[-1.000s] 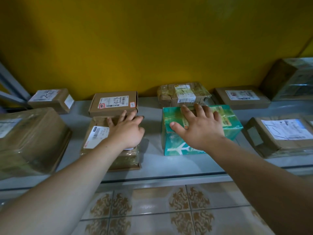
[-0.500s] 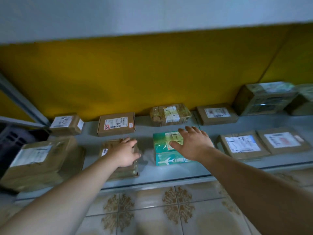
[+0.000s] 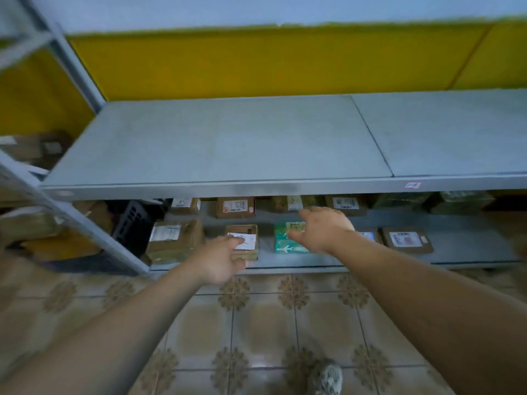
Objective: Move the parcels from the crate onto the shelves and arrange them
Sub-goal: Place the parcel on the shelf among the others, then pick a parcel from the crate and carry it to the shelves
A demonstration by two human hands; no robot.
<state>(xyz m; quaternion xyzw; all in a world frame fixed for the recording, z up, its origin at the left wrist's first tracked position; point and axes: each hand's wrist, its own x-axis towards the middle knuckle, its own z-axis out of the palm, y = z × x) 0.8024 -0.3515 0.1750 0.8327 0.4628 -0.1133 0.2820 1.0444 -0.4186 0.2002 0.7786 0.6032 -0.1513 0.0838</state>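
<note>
The wall (image 3: 256, 61) is yellow, with a pale band (image 3: 285, 10) running along its top and a dark seam slanting down at the far right. The floor (image 3: 256, 323) is laid in glossy beige tiles with brown floral motifs at the tile corners. A blurred grey-white shoe (image 3: 328, 377) stands on it at the bottom edge.

L hand (image 3: 221, 259), R hand (image 3: 323, 229), forearms (image 3: 427, 295) bare; grey-white perforated shoe (image 3: 328, 377) btm.

Matt grey metal shelf (image 3: 222, 143), brown cardboard parcels (image 3: 235, 207) with paper labels, glossy film-wrapped teal parcel (image 3: 285, 246), glazed floor tiles (image 3: 265, 323)
</note>
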